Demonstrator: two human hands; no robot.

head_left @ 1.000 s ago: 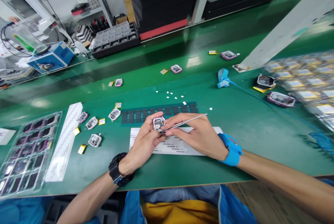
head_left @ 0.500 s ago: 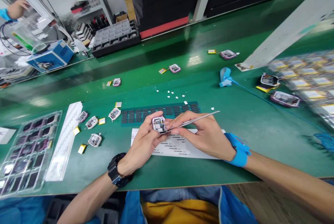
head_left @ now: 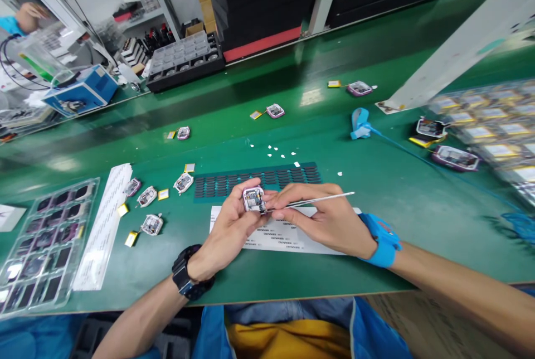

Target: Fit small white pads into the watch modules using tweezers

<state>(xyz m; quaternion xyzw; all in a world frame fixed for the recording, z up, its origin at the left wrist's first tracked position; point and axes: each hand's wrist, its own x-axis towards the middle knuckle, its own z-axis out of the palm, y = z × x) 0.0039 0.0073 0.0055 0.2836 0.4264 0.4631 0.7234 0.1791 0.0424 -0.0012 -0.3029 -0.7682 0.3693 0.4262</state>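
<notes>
While the left hand (head_left: 232, 231) grips a small open watch case (head_left: 253, 199) by its edges, fingers curled round it and circuit side up, the right hand (head_left: 321, 219) pinches a pair of thin metal tweezers (head_left: 311, 200) closed, tips down at the case's right edge. Case held just above the white label sheet (head_left: 276, 236), near middle of the green bench (head_left: 376, 192). Whether the tips carry anything: too small to tell. Just beyond the hands, a dark strip of small foam pads (head_left: 257, 179) in rows; white backing scraps (head_left: 278, 153) scattered farther out. Left of the hands, several more open cases with yellow batteries (head_left: 151, 224) lie loose; far left, a clear tray of screens (head_left: 37, 242). Blue wrist strap (head_left: 378, 239) on the right wrist. Judged step: seating or adjusting a small part inside the case with the tweezers. Next move likely calls for a steady left grip and fine tip control, light pressure, no slip across the board.
</notes>
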